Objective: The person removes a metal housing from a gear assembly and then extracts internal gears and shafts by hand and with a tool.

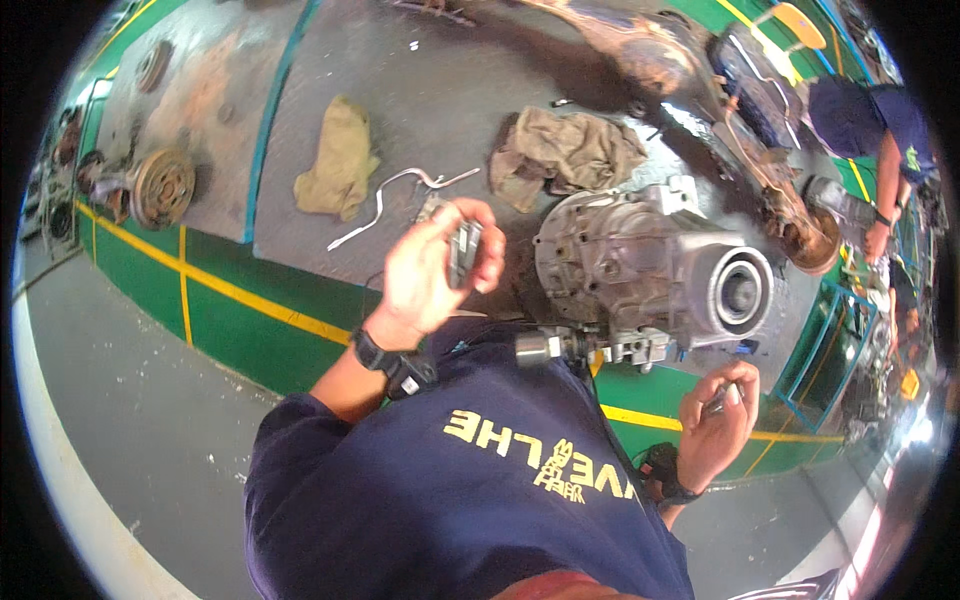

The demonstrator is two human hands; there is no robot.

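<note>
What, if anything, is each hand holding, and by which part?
Left hand: a dark metal piece, held along its long sides. Right hand: a small dark piece in curled fingers; which part, can't tell.

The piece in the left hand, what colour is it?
The piece is grey, seen best in the head view.

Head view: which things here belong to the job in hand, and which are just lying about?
Likely in the job:
dark metal piece in the left hand
small metal piece in the right hand
large metal housing nearby

Apparently just lying about:
olive cloth
crumpled cloth
bent metal rod
</note>
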